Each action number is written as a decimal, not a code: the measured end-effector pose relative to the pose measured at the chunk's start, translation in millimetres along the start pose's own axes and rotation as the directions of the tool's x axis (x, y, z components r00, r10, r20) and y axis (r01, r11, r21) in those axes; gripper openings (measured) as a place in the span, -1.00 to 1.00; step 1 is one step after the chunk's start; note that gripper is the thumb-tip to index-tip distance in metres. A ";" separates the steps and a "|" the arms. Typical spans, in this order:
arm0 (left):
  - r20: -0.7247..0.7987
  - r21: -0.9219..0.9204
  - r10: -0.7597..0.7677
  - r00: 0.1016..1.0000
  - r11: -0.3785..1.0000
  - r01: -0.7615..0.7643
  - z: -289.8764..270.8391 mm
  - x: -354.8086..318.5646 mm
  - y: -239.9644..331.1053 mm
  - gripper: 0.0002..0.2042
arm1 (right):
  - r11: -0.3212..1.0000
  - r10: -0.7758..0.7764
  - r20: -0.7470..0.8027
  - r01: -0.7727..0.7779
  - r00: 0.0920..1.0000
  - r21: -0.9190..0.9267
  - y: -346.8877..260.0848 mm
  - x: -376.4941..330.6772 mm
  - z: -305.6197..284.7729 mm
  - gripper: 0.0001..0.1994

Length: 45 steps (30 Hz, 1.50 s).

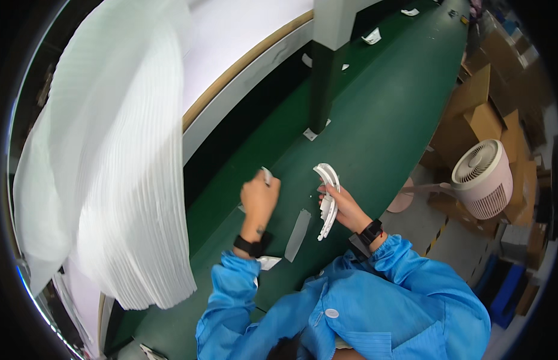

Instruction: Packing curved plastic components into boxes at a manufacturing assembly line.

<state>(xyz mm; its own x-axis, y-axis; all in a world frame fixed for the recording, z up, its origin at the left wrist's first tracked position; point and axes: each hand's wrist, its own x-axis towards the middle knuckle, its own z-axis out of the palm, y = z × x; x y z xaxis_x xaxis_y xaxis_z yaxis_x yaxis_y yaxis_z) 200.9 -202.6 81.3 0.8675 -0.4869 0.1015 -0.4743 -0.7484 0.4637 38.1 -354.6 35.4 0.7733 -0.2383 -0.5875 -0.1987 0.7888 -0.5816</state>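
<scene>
Gripping a curved white plastic part (328, 211) midway, the right hand (345, 209) holds it above the green table (375, 144); it looks light, stiff, snappable, best held mid-arc. Above the table too, the left hand (259, 197) pinches a pale piece (266, 174).

Left hand (259, 197) curled — right hand (343, 209) gripping.

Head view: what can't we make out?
All in the head view:
Pale piece: mostly covered by the left hand.
Right hand: partly hidden behind the curved white part.
Tiny far items: too small to identify.
Lower-left object: cut off by the picture's bottom edge.
</scene>
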 end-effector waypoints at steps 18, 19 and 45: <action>0.450 -0.893 -0.215 0.867 -0.077 0.444 -0.4 -190.5 -12.4 -0.69 | 0.873 0.407 0.314 -0.265 0.858 -0.409 62.4 -38.1 27.9 -0.64; 0.361 -0.892 -0.303 0.882 0.162 0.421 5.8 -203.0 -20.5 -0.66 | 0.852 0.434 0.235 -0.312 0.870 -0.419 63.9 -41.2 21.3 -0.68; 0.368 -0.752 -0.290 0.883 0.466 0.467 6.9 -271.7 -37.0 -0.38 | 0.890 0.384 0.344 -0.245 0.857 -0.384 139.8 -50.3 45.5 -0.45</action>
<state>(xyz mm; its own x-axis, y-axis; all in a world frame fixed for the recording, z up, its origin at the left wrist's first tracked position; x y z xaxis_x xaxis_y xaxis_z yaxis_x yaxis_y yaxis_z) -18.3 -45.8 30.4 0.8486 -0.3789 -0.3692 0.2964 -0.2374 0.9251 -1.1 -206.5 9.1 0.7936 0.2934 -0.5330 -0.5972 0.5434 -0.5900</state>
